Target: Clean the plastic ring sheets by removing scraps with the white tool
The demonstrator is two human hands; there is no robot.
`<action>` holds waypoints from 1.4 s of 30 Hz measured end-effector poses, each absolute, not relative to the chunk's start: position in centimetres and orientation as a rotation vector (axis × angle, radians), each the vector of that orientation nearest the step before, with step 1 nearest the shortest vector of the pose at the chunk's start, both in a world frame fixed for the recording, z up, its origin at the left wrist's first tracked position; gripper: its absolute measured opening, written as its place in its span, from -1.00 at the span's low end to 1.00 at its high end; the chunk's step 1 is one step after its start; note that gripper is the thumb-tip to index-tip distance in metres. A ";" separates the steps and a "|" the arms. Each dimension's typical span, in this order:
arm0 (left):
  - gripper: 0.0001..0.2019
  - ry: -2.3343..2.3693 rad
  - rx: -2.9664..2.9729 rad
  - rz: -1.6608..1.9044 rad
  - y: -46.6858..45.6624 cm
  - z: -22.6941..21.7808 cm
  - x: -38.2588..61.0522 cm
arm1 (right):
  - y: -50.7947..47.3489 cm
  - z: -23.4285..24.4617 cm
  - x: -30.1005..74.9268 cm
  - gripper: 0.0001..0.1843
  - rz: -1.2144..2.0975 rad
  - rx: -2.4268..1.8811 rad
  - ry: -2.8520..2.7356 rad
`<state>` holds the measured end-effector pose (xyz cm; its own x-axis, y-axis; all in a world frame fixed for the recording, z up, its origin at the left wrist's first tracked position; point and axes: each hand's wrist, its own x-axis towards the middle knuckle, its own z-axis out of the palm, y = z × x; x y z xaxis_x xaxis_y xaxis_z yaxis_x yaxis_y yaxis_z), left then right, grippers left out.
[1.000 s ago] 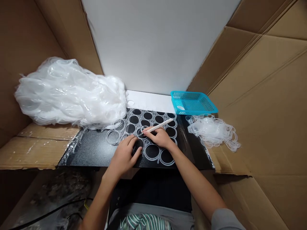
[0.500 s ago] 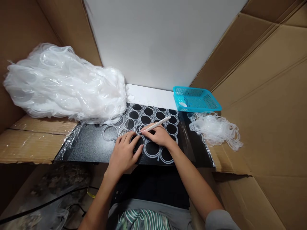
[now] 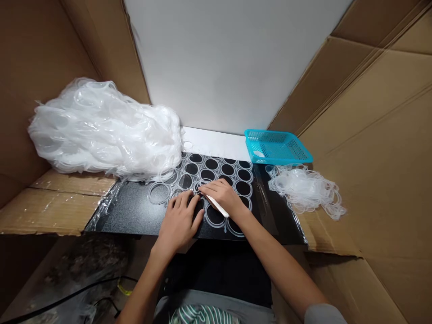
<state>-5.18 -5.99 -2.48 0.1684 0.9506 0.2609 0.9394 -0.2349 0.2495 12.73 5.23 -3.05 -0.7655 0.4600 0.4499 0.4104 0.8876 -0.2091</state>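
Your left hand (image 3: pixel 180 220) lies flat, fingers spread, pressing on the sheet of joined clear rings (image 3: pixel 216 180) that covers the black counter (image 3: pixel 135 211). Your right hand (image 3: pixel 221 194) is closed around a thin white stick (image 3: pixel 216 206), which runs from your fingertips back toward five o'clock, its tip down on the rings just beside your left fingertips. The two hands are near each other at the near edge of the sheet, almost touching.

The ring sheet sits at the middle of the counter, its rows reaching toward twelve o'clock as far as the white wall panel (image 3: pixel 229 67). One loose ring (image 3: pixel 158 193) lies at nine o'clock of the sheet, just beside your left hand.

At ten o'clock, a large heap of clear plastic rings (image 3: pixel 104 135) rests partly on the counter and partly on the cardboard flap (image 3: pixel 50 207). At two o'clock stands a blue basket (image 3: pixel 278 147) with something small and white inside; I cannot tell what it is. Just below it, at three o'clock, a smaller pile of loose rings (image 3: pixel 305 189) spreads over the counter's right edge onto the cardboard. Cardboard walls (image 3: pixel 371 135) close in both sides.
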 end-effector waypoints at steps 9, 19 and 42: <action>-0.66 1.931 2.349 0.654 -6.7 -3.1 -4.2 | 9.4 0.3 13.9 -0.72 0.083 -0.896 -2.386; -0.67 1.958 2.231 0.745 -7.7 -3.6 -2.3 | 14.7 2.6 14.1 -0.74 0.300 -1.000 -2.010; -0.63 2.161 2.318 0.661 -7.4 -3.0 -5.8 | 7.3 -2.2 7.9 -0.78 0.958 -0.775 -1.939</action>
<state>-5.84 -7.41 -3.04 0.0272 0.9343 0.3556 0.9733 -0.1059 0.2037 7.89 7.30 -2.21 -0.4746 0.7856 0.3970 0.1621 0.5213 -0.8378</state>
